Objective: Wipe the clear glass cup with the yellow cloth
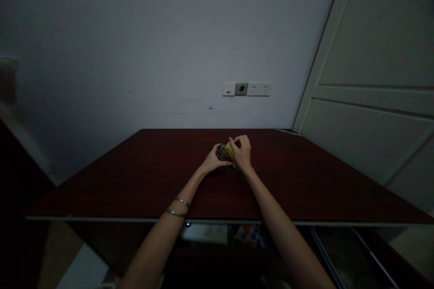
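Both my arms reach out over a dark red-brown table (pixel 142 176). My left hand (pixel 213 161) is wrapped round a small clear glass object (pixel 223 152) that rests on the tabletop. My right hand (pixel 242 152) is closed on a yellow cloth (pixel 231 151), pressing it against the glass. Two thin bangles (pixel 179 206) sit on my left wrist. Most of the glass is hidden by my fingers.
A white wall stands behind the table with a row of sockets (pixel 247 89). A white panelled door (pixel 373 99) is at the right. Below the table's front edge lie a white box (pixel 205 233) and a small coloured packet (pixel 248 235).
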Tool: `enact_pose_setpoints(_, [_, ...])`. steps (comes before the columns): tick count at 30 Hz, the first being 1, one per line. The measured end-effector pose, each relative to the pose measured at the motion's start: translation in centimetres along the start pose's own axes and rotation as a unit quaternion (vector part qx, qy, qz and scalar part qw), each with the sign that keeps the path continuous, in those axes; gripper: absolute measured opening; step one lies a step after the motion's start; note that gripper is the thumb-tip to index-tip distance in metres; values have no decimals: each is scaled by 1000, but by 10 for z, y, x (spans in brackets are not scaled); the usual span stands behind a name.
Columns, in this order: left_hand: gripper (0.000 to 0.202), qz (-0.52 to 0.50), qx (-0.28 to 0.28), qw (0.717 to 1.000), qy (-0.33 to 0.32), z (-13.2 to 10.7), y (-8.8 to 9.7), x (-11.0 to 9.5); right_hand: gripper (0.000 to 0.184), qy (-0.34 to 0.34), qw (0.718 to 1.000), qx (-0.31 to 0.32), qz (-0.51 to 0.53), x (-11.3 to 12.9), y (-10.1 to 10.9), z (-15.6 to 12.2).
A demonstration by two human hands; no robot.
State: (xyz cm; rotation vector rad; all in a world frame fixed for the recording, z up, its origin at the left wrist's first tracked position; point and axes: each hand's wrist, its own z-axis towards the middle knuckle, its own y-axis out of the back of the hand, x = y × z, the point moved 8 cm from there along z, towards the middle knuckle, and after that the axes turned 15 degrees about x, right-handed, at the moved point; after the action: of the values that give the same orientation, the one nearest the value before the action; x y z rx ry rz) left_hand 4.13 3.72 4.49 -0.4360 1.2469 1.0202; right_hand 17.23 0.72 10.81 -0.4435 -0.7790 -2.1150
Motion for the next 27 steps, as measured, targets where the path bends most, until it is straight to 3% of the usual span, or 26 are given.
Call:
enact_pose_setpoints(4, [77, -11, -38, 999, -25, 1, 5, -4, 23, 34, 998, 27, 37, 7, -3, 0])
enact_pose_setpoints(8, [73, -65, -53, 996, -3, 0, 10, -1, 18, 88, 988, 92, 93, 18, -10, 0])
enact_pose_setpoints(12, [72, -81, -68, 994, 11, -2, 19, 4, 31, 125, 972, 154, 126, 26, -19, -2])
enact_pose_setpoints(15, [73, -64, -75, 995, -18, 0, 24, 3, 32, 132, 963, 185, 144, 24, -25, -3])
enact_pose_setpoints(21, [82, -16, -64, 998, -24, 3, 23, 2, 31, 97, 967, 176, 157, 10, -31, 0])
enact_pose_setpoints(27, [85, -46, -63, 997, -29, 3, 23, 3, 31, 84, 967, 179, 160, 10, -30, 0])
